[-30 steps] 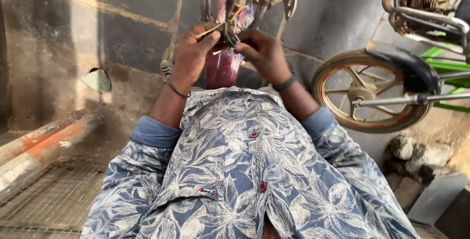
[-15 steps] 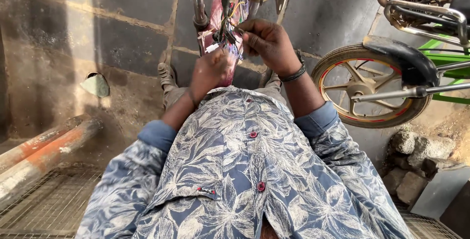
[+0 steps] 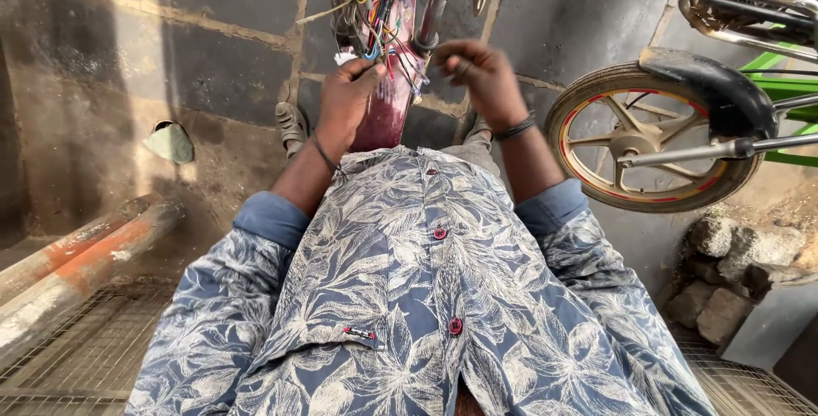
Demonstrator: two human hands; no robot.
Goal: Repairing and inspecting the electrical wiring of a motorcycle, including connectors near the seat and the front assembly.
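A tangle of coloured wires (image 3: 385, 24) hangs from the front of a motorbike over its dark red fender (image 3: 383, 109). My left hand (image 3: 345, 96) is closed around a bunch of those wires next to a small white connector (image 3: 344, 57). My right hand (image 3: 477, 71) is raised just right of the bundle with fingers curled, pinching thin wire ends; what exactly it grips is hard to see. Both forearms come out of rolled blue floral sleeves, with a band on each wrist.
A second motorbike's spoked wheel (image 3: 652, 139) and green frame (image 3: 788, 92) stand close on the right. Stones (image 3: 733, 271) lie below it. Orange-grey pipes (image 3: 81, 262) and a wire mesh (image 3: 85, 356) lie at the lower left. A foot in a sandal (image 3: 292, 126) rests on the concrete floor.
The view has tilted so the wire bundle sits higher. My left hand moved up onto the wires. My right hand shifted right and slightly away from the bundle.
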